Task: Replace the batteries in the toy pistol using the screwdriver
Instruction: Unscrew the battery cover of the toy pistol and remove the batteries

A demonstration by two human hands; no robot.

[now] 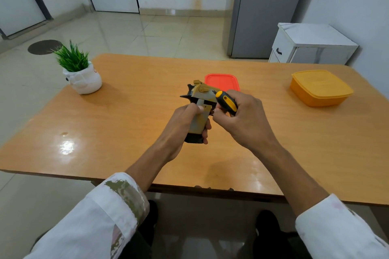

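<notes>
- The toy pistol (200, 99) is held up over the middle of the table (126, 111). Its grip runs back toward the near edge and its slide lies crosswise at the far end.
- The left hand (183, 124) is wrapped round the grip from the left, with the thumb on a pale panel.
- The right hand (244, 118) clasps the screwdriver (226, 101) and meets the pistol on its right flank, by the trigger.
- The handle slants up and to the left. The tip is hidden, so I cannot tell whether it is seated in a screw.
- Judgement: the driving falls to the right hand, while the left steadies the pistol.

Tan, black-based toy pistol (197, 124) held grip-down; yellow-black screwdriver (227, 102) slants just beside its frame.
</notes>
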